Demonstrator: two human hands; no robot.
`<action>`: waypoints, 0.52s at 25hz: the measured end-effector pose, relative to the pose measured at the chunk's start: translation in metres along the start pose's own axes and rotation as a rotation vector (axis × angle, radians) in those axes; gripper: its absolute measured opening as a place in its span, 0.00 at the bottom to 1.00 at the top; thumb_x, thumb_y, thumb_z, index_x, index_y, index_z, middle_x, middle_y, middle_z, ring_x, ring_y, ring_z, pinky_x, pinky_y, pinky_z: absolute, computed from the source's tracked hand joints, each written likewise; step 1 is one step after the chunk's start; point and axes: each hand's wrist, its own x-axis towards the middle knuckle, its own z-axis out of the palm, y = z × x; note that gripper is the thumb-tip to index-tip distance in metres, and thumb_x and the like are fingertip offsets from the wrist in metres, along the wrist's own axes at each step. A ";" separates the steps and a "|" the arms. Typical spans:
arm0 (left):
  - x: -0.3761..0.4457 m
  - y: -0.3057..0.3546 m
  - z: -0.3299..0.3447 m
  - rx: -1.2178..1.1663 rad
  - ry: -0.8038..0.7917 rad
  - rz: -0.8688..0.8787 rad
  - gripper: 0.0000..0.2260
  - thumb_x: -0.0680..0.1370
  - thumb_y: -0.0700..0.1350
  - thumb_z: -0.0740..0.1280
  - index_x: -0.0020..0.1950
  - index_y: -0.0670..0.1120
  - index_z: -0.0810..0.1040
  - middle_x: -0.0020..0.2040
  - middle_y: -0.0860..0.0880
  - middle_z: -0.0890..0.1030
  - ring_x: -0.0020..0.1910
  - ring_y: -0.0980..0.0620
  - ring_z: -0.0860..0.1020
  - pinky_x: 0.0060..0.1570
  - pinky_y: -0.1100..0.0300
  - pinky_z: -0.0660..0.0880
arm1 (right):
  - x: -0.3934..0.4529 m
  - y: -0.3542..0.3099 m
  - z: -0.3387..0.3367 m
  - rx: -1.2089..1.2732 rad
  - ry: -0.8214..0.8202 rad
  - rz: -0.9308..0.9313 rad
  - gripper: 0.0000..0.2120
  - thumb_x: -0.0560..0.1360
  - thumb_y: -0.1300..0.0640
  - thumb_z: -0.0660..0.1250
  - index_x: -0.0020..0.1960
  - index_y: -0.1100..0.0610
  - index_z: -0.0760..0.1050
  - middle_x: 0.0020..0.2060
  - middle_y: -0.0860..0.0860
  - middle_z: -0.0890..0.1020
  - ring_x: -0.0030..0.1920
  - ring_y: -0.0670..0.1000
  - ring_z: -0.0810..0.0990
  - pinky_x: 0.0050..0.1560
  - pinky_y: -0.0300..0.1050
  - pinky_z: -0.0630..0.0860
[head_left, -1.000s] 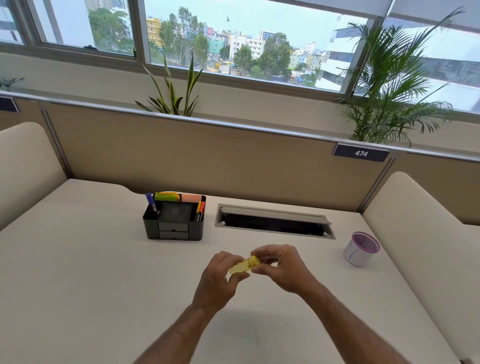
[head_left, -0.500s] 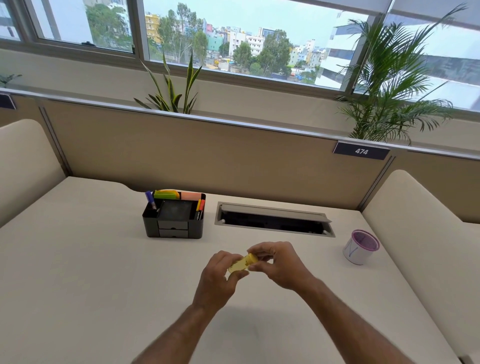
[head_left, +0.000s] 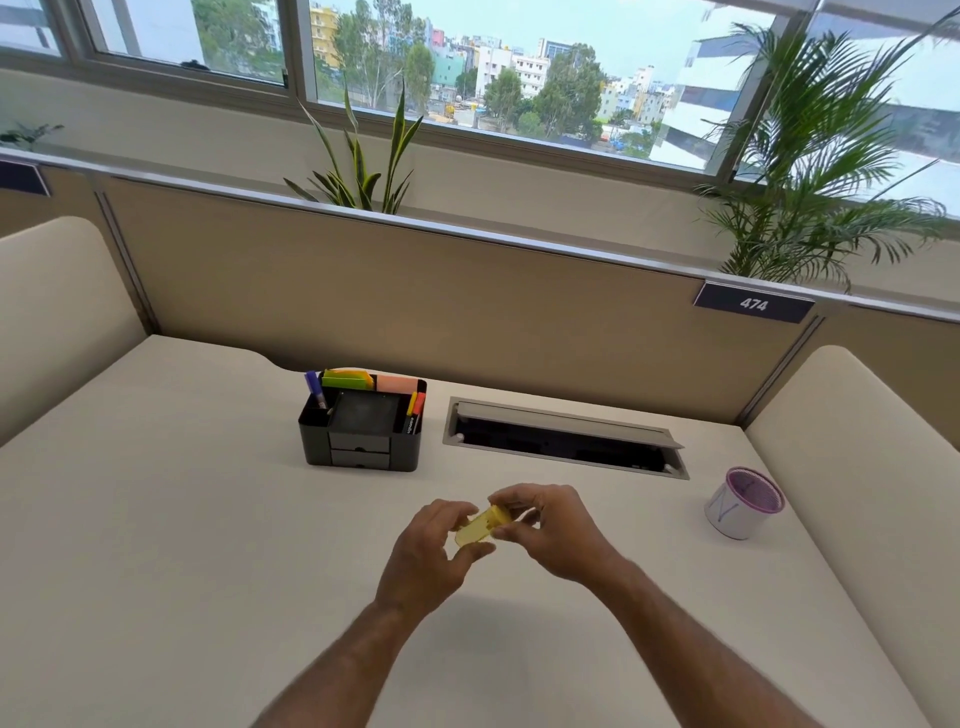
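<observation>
A short yellow highlighter (head_left: 480, 526) is held just above the cream desk (head_left: 182, 519), tilted up to the right. My left hand (head_left: 428, 556) grips its translucent lower end between thumb and fingers. My right hand (head_left: 556, 525) pinches its upper yellow end; the fingers cover most of that end. Both hands meet over the middle of the desk, in front of a black desk organiser (head_left: 363, 428).
The organiser holds several markers and coloured sticky notes. An open cable hatch (head_left: 566, 439) lies behind my hands. A white cup with a purple rim (head_left: 743, 501) stands at the right. Padded dividers flank the desk, a partition labelled 474 backs it.
Both hands stay together on the highlighter and have barely shifted. The highlighter's tilt has changed slightly between my fingers.
</observation>
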 end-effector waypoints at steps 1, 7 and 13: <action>0.000 -0.006 -0.002 0.043 -0.004 -0.026 0.22 0.69 0.52 0.78 0.58 0.45 0.78 0.51 0.47 0.83 0.46 0.53 0.79 0.43 0.58 0.81 | 0.005 -0.002 0.003 0.001 0.005 -0.005 0.16 0.74 0.61 0.75 0.61 0.56 0.81 0.53 0.52 0.86 0.50 0.49 0.83 0.53 0.40 0.81; -0.003 -0.065 -0.033 0.412 -0.107 -0.171 0.28 0.70 0.62 0.72 0.63 0.46 0.78 0.57 0.47 0.83 0.54 0.47 0.80 0.51 0.52 0.78 | 0.069 -0.029 0.025 -0.007 0.062 -0.086 0.16 0.74 0.58 0.74 0.61 0.56 0.81 0.53 0.53 0.86 0.50 0.49 0.82 0.51 0.44 0.82; -0.006 -0.127 -0.057 0.646 -0.288 -0.309 0.41 0.71 0.74 0.47 0.74 0.48 0.65 0.74 0.47 0.69 0.73 0.46 0.66 0.71 0.47 0.62 | 0.158 -0.067 0.067 0.004 0.166 -0.159 0.17 0.74 0.54 0.74 0.61 0.56 0.80 0.51 0.51 0.86 0.47 0.48 0.83 0.49 0.44 0.83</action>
